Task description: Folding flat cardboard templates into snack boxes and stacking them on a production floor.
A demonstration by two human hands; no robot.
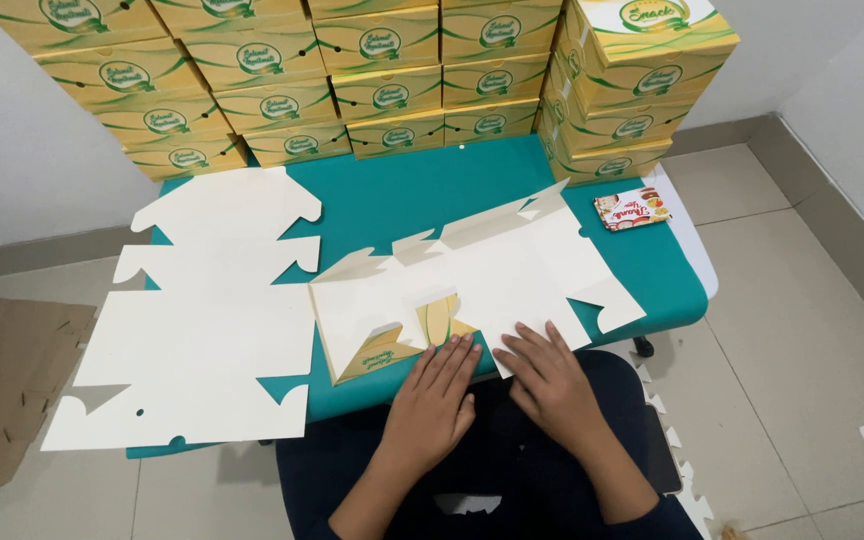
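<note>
Box blank (482,275) — flat die-cut card, cream side up, lying across the near middle of the teal table (422,190), one corner flap already folded over so its yellow-green printed face shows. Left hand (437,395) flat on the near edge beside that folded flap, fingers together and extended, pressing down. Right hand (552,375) flat on the blank just to the right, fingers slightly spread, gripping nothing. Judged step: creasing the near panel, early in the fold-up — most flaps lie flat. Next move calls for holding the crease firm while raising a side panel squarely. Stack of unfolded blanks (202,320) to the left; finished yellow boxes (392,70) stacked behind; small snack packet (632,209) at far right.
</note>
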